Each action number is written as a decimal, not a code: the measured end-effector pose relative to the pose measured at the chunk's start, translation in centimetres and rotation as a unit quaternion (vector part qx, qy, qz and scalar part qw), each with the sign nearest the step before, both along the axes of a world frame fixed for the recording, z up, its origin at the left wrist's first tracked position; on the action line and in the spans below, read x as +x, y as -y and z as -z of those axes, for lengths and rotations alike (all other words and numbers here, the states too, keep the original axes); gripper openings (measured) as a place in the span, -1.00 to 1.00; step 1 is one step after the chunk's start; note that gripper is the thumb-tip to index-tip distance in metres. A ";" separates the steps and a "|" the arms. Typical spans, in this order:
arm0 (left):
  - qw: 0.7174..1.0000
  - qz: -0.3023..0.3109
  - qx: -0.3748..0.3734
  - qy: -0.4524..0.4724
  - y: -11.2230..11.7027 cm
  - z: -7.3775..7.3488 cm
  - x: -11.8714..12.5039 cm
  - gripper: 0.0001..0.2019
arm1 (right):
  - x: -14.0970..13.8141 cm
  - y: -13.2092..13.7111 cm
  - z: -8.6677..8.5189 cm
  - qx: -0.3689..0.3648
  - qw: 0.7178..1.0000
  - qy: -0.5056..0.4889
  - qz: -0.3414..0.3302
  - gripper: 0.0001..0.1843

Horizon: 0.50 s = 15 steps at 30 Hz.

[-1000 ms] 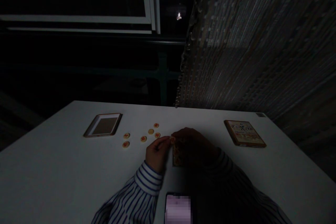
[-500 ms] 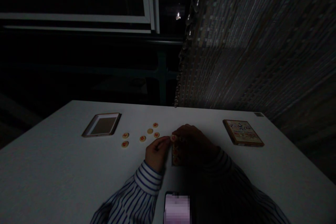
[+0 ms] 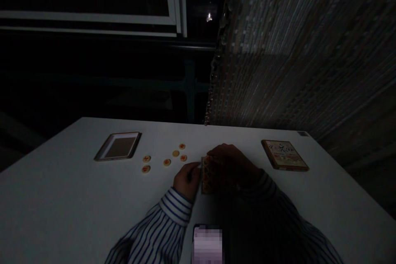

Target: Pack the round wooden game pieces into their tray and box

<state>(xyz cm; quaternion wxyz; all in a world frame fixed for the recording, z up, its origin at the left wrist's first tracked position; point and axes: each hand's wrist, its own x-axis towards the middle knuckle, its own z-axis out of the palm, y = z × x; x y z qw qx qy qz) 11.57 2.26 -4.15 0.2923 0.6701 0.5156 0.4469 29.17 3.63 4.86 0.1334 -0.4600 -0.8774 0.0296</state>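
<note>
In the dim head view, a small box (image 3: 205, 181) holds rows of round xiangqi pieces with red characters; its right part is hidden by shadow and my right hand. My left hand (image 3: 187, 179) is closed at the box's left side, fingertips against its edge. Above the box's far end, my right hand (image 3: 233, 161) has its fingers bent down onto a xiangqi piece (image 3: 208, 159) at the far left corner. Several loose pieces lie to the left, among them one with a red character (image 3: 167, 162) and one with a plain face (image 3: 175, 153).
A shallow open box lid (image 3: 138, 140) lies at the far left of the white table (image 3: 77, 206). On the right is a closed box with a printed cover (image 3: 284, 154). A phone with a blurred screen (image 3: 207, 245) lies near me. Behind hangs a string curtain (image 3: 262, 70).
The piece held up between both hands has gone down into the box's far left corner. My left fingertips have come down beside the box. The loose pieces stay put.
</note>
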 end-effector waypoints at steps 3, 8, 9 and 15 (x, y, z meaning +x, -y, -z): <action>0.999 0.006 0.020 -0.034 0.1 0.0 0.0 -0.76 | 0.4 0.2 -0.2 -0.008 1.000 0.018 0.002 -0.75; 0.998 0.019 0.029 -0.045 0.1 0.2 0.0 -0.78 | 0.8 0.3 -0.7 -0.038 0.998 0.050 0.021 -0.76; 0.998 0.019 0.032 -0.041 0.1 0.3 0.1 -0.78 | 0.8 0.3 -0.8 -0.044 0.997 0.057 0.024 -0.75; 0.999 0.006 0.041 -0.031 0.1 0.7 0.3 -0.78 | 1.3 0.0 -0.2 -0.046 0.994 0.091 0.031 -0.75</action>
